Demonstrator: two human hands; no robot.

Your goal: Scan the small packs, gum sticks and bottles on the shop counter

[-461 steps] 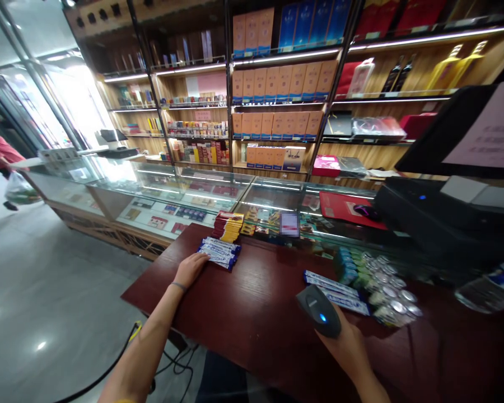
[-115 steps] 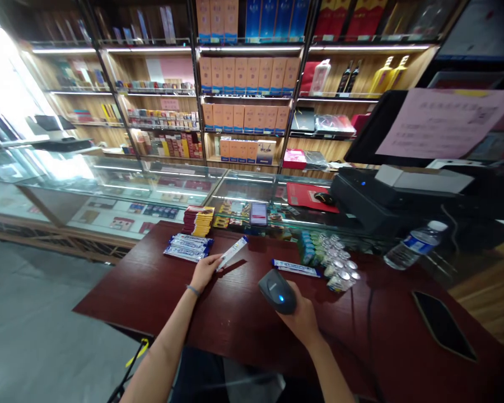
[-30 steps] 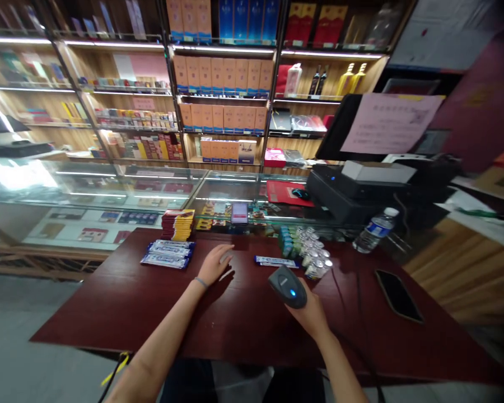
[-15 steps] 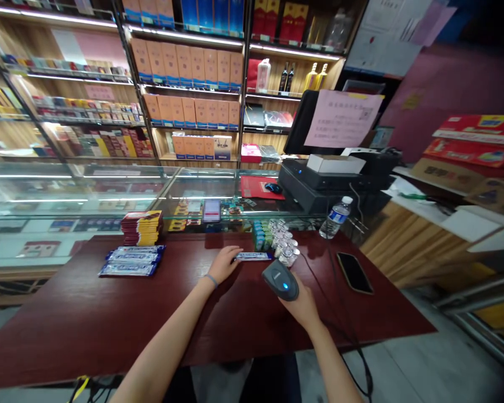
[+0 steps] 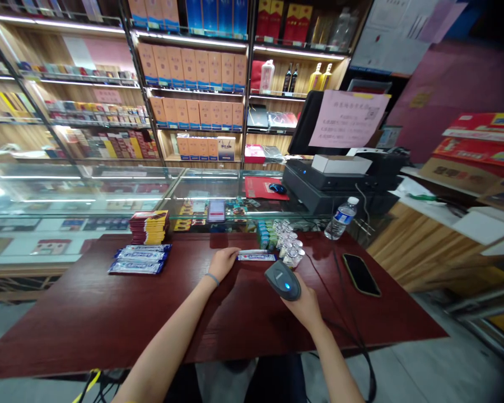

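A dark grey barcode scanner (image 5: 282, 280) with a lit blue spot is gripped in my right hand (image 5: 304, 302), held over the table on the right. My left hand (image 5: 223, 264), a thin band at its wrist, has its fingers closed at the left end of a slim blue-and-white packet (image 5: 257, 256) on the table. Just beyond the packet stand small green packs (image 5: 266, 235) and a cluster of silvery-white cylindrical pieces (image 5: 289, 243). Farther left lie several similar blue-and-white packets (image 5: 139, 259), in front of a stack of red-and-yellow packs (image 5: 149, 227).
A water bottle (image 5: 341, 218) and a phone (image 5: 361, 274) are on the right of the dark red table (image 5: 159, 313). The scanner's cable (image 5: 353, 319) runs down over the front edge. Behind are a glass counter (image 5: 218, 182) and a monitor (image 5: 304, 123).
The whole view has shifted slightly, with things appearing farther right. More of the packet's left end shows beside my left fingers. My right hand still holds the scanner.
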